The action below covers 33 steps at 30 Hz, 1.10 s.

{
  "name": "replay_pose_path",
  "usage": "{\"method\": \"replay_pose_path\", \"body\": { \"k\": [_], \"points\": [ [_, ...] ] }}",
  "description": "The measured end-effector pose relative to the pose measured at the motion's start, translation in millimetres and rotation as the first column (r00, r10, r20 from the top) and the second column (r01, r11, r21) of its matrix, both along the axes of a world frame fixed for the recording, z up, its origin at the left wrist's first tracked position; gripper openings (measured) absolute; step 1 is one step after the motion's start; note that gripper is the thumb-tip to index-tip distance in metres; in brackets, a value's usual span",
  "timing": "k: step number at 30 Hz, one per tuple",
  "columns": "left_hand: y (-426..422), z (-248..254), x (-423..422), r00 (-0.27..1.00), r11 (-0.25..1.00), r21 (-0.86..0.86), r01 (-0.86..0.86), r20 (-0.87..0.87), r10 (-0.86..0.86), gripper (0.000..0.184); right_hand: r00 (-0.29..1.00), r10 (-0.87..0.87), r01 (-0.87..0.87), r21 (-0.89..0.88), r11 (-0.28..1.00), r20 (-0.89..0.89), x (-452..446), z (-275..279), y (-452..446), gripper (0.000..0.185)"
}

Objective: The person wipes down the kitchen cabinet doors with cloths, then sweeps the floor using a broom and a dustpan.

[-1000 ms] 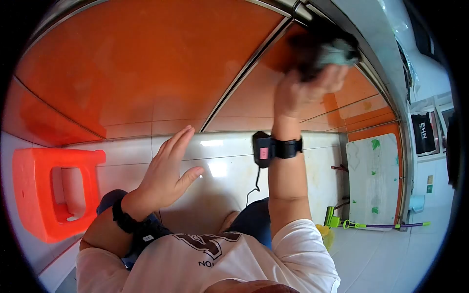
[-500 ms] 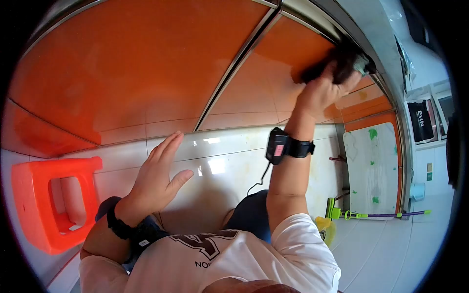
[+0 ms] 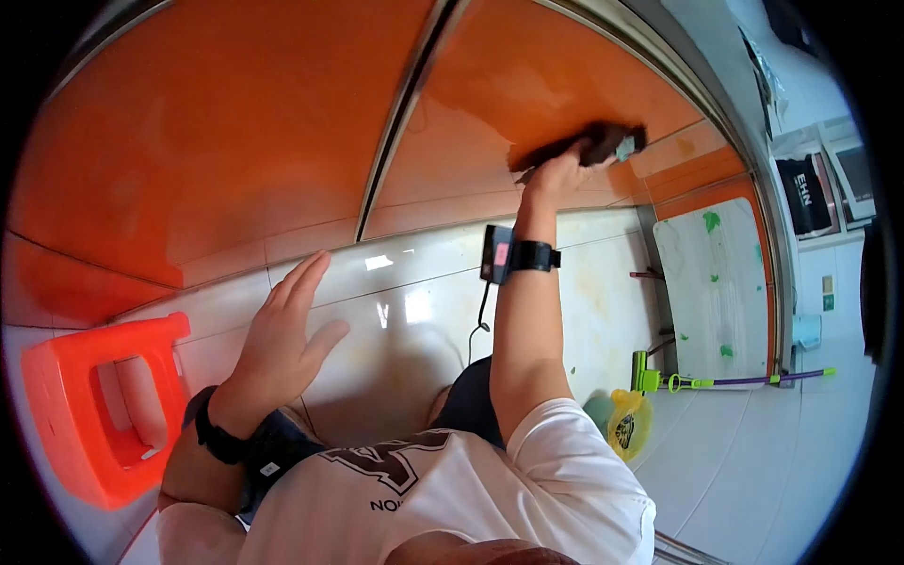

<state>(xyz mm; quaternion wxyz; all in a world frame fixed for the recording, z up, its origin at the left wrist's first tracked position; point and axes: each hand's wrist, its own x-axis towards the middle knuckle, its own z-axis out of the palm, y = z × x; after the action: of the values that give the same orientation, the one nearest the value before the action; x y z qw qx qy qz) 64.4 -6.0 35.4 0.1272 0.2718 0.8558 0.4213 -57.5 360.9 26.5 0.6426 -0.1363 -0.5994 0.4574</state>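
A dark brown cloth (image 3: 603, 141) with a pale green patch is pressed against the glossy orange cabinet door (image 3: 490, 104). My right hand (image 3: 557, 175) grips the cloth, the arm stretched out and a black device strapped at the wrist. Part of the fingers is hidden by the cloth. Damp-looking streaks show on the door panel around it. My left hand (image 3: 284, 330) hangs above the tiled floor with fingers extended and thumb apart, holding nothing. It is nearest to the lower edge of the larger orange panel (image 3: 226, 122).
An orange-red plastic stool (image 3: 61, 414) stands at the left. On the right are a leaf-patterned white board (image 3: 714, 301), a green-and-purple mop (image 3: 650, 375), a yellow bag (image 3: 633, 424) and shelves with a black bag (image 3: 802, 196). White tiles (image 3: 424, 320) cover the floor.
My right hand has moved the cloth left and slightly down across the door, away from the upper right edge. My left hand stays nearly in place. The camera view has shifted slightly.
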Motion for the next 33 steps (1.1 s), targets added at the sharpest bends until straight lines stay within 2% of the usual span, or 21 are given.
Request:
{"method": "replay_pose_path", "body": {
  "k": [1, 2, 4, 5, 6, 8, 9, 10, 11, 14, 16, 18, 21, 23, 24, 26, 28, 29, 30, 31, 33],
  "points": [
    [0.5, 1.4, 1.4, 1.000, 1.000, -0.001, -0.012, 0.016, 0.012, 0.066, 0.971, 0.228, -0.237, -0.335, 0.912, -0.069, 4.4, -13.1, 18.1, 0.036],
    [1.5, 2.5, 3.0, 0.999, 1.000, -0.002, -0.022, 0.031, 0.023, 0.067, 0.890, 0.404, -0.444, -0.600, 0.665, -0.211, 8.9, -25.9, 37.8, 0.035],
    [1.1, -6.2, 5.5, 0.999, 1.000, 0.014, -0.010, 0.044, 0.009, 0.067, 0.939, 0.250, -0.340, -0.554, 0.759, -0.234, -2.8, -25.6, 24.8, 0.035],
    [1.5, -10.2, 4.3, 0.998, 1.000, 0.028, -0.013, 0.063, 0.011, 0.068, 0.970, 0.218, -0.243, -0.453, 0.858, -0.109, -2.3, -14.5, 7.4, 0.037],
    [3.3, -9.9, 2.8, 0.998, 1.000, 0.018, 0.001, 0.059, -0.002, 0.068, 0.997, 0.017, 0.016, -0.416, 0.909, 0.074, 7.2, 22.9, -44.1, 0.042],
    [7.7, -12.3, 1.9, 0.999, 0.999, -0.021, 0.025, 0.029, -0.024, 0.070, 0.950, -0.075, 0.090, -0.036, 0.995, 0.302, 13.8, 29.3, -86.1, 0.064],
    [10.7, -10.5, 1.3, 0.999, 0.999, -0.028, 0.038, 0.034, -0.037, 0.070, 0.914, -0.011, -0.059, 0.160, 0.985, 0.406, 21.2, 26.9, -98.0, 0.070],
    [13.6, -8.1, -0.2, 0.998, 0.999, -0.027, 0.033, 0.058, -0.031, 0.070, 0.941, 0.025, -0.142, 0.327, 0.934, 0.338, 16.2, 7.4, -111.0, 0.070],
    [16.9, -6.6, -1.5, 0.997, 0.999, -0.027, 0.025, 0.079, -0.023, 0.069, 0.968, 0.101, -0.224, 0.599, 0.769, 0.232, 22.1, 16.3, -116.2, 0.058],
    [20.5, -7.8, -2.5, 0.996, 1.000, -0.022, 0.003, 0.084, -0.002, 0.071, 0.973, 0.063, -0.210, 0.753, 0.623, 0.220, 12.0, 20.3, -89.5, 0.049],
    [21.0, -6.8, -2.8, 0.994, 0.998, -0.059, -0.028, 0.100, 0.033, 0.071, 0.977, 0.018, -0.173, 0.733, 0.657, 0.214, 4.4, 17.0, -68.7, 0.059],
    [19.4, -7.7, -1.1, 0.991, 0.994, -0.093, -0.055, 0.114, 0.066, 0.072, 0.984, -0.164, 0.100, 0.570, 0.816, 0.063, -14.6, -5.7, -38.8, 0.053],
    [14.9, -10.9, 2.6, 0.988, 0.990, -0.101, -0.098, 0.110, 0.109, 0.071, 0.978, -0.189, 0.186, 0.036, 0.982, 0.084, -22.7, -18.7, 11.3, 0.049],
    [14.8, -10.6, 5.1, 0.992, 0.991, -0.095, -0.089, 0.076, 0.096, 0.070, 0.990, -0.057, 0.102, -0.385, 0.917, 0.127, -12.5, -28.6, 41.7, 0.048],
    [14.6, -11.2, 7.3, 0.993, 0.992, -0.095, -0.084, 0.070, 0.091, 0.070, 0.996, 0.040, 0.024, -0.660, 0.751, 0.082, -9.6, -32.9, 47.5, 0.046],
    [15.9, -13.9, 9.9, 0.998, 0.990, -0.137, -0.031, 0.054, 0.039, 0.074, 0.979, 0.048, 0.111, -0.712, 0.693, 0.199, -10.8, -28.0, 49.0, 0.042],
    [17.8, -14.4, 10.3, 0.999, 0.986, -0.164, -0.011, 0.031, 0.017, 0.075, 0.951, -0.029, 0.200, -0.541, 0.817, 0.307, -9.7, 2.0, 12.0, 0.041],
    [19.2, -13.7, 11.7, 1.000, 0.981, -0.193, 0.005, 0.015, -0.003, 0.075, 0.930, -0.116, 0.229, -0.304, 0.925, 0.348, -3.5, 18.0, -11.5, 0.043],
    [21.5, -12.3, 12.5, 1.000, 0.980, -0.200, 0.012, -0.001, -0.012, 0.075, 0.955, -0.190, 0.224, -0.135, 0.965, 0.228, -9.1, 25.9, -33.2, 0.045],
    [24.1, -10.0, 12.5, 0.999, 0.980, -0.195, 0.032, 0.006, -0.032, 0.075, 0.938, -0.295, 0.268, 0.159, 0.950, 0.184, -13.3, 26.5, -46.1, 0.049],
    [29.7, -3.9, 11.9, 0.998, 0.982, -0.180, 0.056, 0.025, -0.052, 0.074, 0.975, -0.196, 0.135, 0.415, 0.900, 0.108, -5.3, 45.1, -51.9, 0.057]
  ]
}}
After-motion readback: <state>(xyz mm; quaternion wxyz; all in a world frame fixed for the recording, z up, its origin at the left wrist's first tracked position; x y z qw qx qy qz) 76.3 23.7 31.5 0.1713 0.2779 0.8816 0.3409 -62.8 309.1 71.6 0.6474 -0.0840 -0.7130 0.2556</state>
